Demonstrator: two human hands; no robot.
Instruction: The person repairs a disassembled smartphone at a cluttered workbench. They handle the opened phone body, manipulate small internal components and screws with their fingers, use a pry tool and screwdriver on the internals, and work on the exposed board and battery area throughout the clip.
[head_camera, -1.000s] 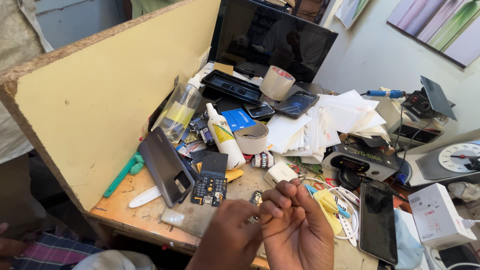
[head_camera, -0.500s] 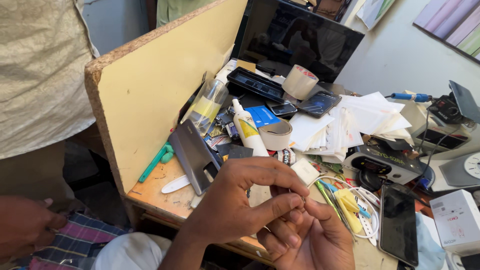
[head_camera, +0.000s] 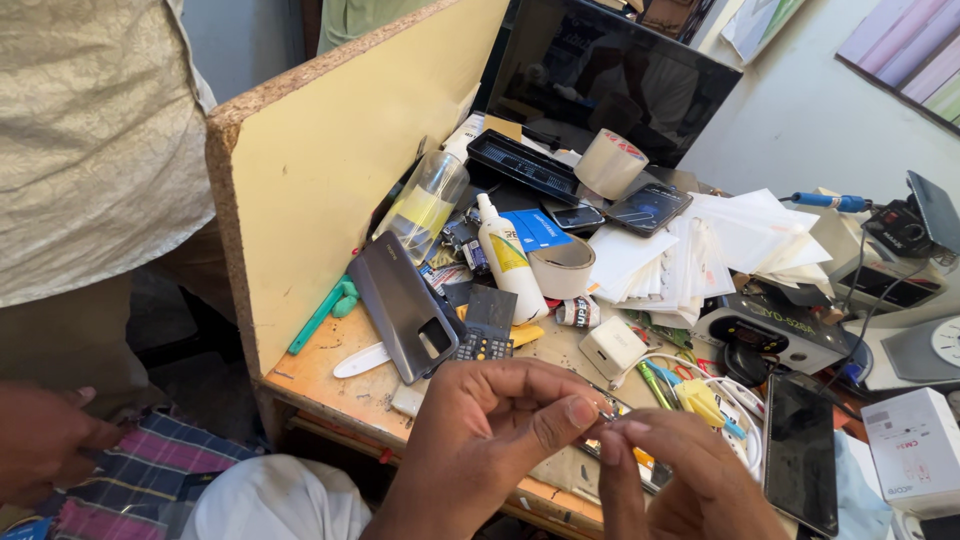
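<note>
My left hand (head_camera: 500, 430) & right hand (head_camera: 680, 480) meet at near edge of the desk (head_camera: 330, 380), fingertips pinching 1 tiny metal part (head_camera: 606, 408) btwn them, can't tell what it is. Just left: 1 grey phone back cover (head_camera: 405, 305). Farther: 1 white bottle (head_camera: 508, 258), 2 tape rolls, 1 dark monitor (head_camera: 610, 75). 1 black phone (head_camera: 800, 450) at right. Another person's hand (head_camera: 45, 435) far left

Grey phone back cover (head_camera: 405, 305) against yellow board (head_camera: 350, 170), white squeeze bottle (head_camera: 508, 258), tape roll (head_camera: 611, 163), dark monitor (head_camera: 610, 80).
</note>
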